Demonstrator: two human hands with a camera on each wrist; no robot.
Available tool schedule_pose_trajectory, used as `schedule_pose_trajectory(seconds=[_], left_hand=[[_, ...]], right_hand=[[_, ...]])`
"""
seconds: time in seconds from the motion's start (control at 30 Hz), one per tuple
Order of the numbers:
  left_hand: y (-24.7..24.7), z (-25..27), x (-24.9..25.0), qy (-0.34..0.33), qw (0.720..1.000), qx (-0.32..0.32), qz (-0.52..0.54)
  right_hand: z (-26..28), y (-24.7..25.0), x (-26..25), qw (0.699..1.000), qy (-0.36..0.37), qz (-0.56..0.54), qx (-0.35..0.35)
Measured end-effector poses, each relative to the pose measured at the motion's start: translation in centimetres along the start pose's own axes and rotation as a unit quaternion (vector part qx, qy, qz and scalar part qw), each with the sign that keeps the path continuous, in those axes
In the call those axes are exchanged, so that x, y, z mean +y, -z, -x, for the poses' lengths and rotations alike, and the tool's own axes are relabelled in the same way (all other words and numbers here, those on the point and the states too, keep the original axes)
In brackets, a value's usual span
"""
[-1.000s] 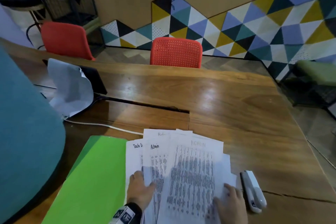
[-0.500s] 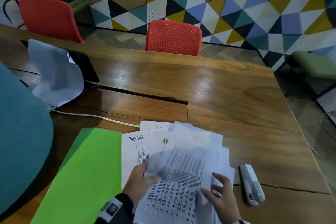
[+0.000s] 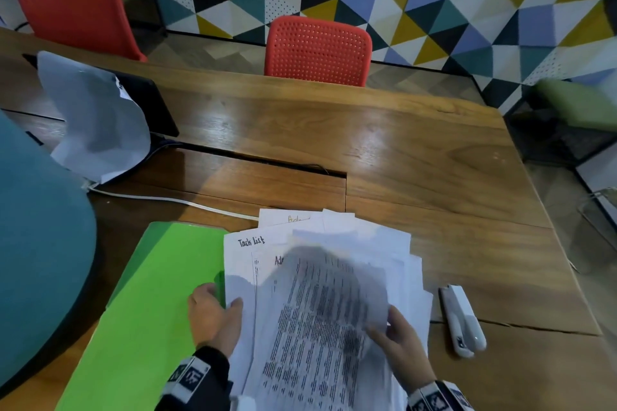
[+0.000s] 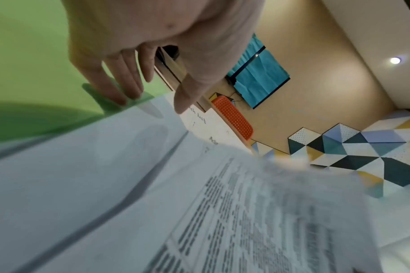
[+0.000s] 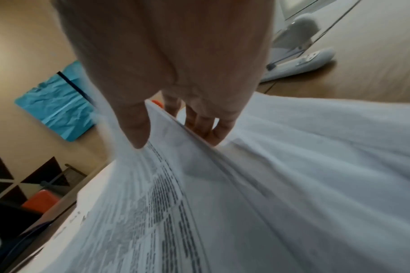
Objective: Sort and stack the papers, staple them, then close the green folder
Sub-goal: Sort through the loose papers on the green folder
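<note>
The green folder [image 3: 150, 294] lies open on the wooden table, its left half bare. White papers [image 3: 334, 243] are fanned over its right half; one is headed "Task List". My left hand [image 3: 222, 299] grips the pile's left edge, thumb on top; in the left wrist view the left hand [image 4: 152, 99] has its fingers by the folder's green flap. My right hand [image 3: 384, 320] pinches a few printed sheets [image 3: 317, 310] and holds them raised and blurred; the right wrist view shows the right hand [image 5: 175, 133] with thumb above, fingers beneath. A white stapler [image 3: 462, 320] lies right of the papers.
A teal chair back [image 3: 36, 243] crowds the left side. A crumpled white sheet [image 3: 96, 117] rests on a black device, with a white cable [image 3: 167, 200] running toward the papers. Two red chairs [image 3: 317, 50] stand beyond the table. The table's edge [image 3: 551, 210] is on the right.
My right hand has picked up the top printed sheets and raised them. My left hand has slid left from the middle of the pile to its left edge.
</note>
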State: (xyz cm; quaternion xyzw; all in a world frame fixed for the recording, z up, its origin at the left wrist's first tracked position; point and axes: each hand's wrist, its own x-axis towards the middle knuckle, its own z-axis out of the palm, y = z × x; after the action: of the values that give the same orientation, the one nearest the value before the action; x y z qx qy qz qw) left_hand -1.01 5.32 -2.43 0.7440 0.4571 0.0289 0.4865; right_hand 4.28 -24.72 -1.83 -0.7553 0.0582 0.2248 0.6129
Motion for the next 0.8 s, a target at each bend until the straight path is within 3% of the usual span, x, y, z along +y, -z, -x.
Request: schedule_pose_trajectory(seconds=[0.1,0.23,0.37,0.43,0.6,0.7,0.8], left_hand=[[0.0,0.4,0.5,0.025,0.997,-0.042,0.053],[-0.2,1.2,0.3,0.000,0.998,-0.054,0.032],[0.4,1.5,0.4,-0.041,0.998,-0.042,0.022],[1.0,1.9,0.6,-0.050,0.995,-0.060,0.069],[1.7,3.8,2.8,-0.055,0.971,-0.174,0.157],[0.3,4.0,3.5,-0.048,0.974,-0.194,0.104],[-1.6,3.5,2.5,-0.080,0.983,-0.166,-0.007]], right_hand=[[-0.7,-1.5,0.0,0.999,-0.032,0.018,-0.034],[-1.3,-4.4,-0.7,0.993,-0.088,-0.008,-0.078],[-1.0,-6.6,-1.6,0.983,-0.113,0.042,-0.142],[-0.6,-6.8,-2.1,0.984,-0.117,0.021,-0.132],[0.6,-4.8,-2.6,0.983,-0.127,-0.099,-0.092],[1.8,-1.4,-2.7,0.993,-0.083,-0.088,-0.002],[3.6,3.5,-2.4,0.968,0.008,-0.073,0.241]])
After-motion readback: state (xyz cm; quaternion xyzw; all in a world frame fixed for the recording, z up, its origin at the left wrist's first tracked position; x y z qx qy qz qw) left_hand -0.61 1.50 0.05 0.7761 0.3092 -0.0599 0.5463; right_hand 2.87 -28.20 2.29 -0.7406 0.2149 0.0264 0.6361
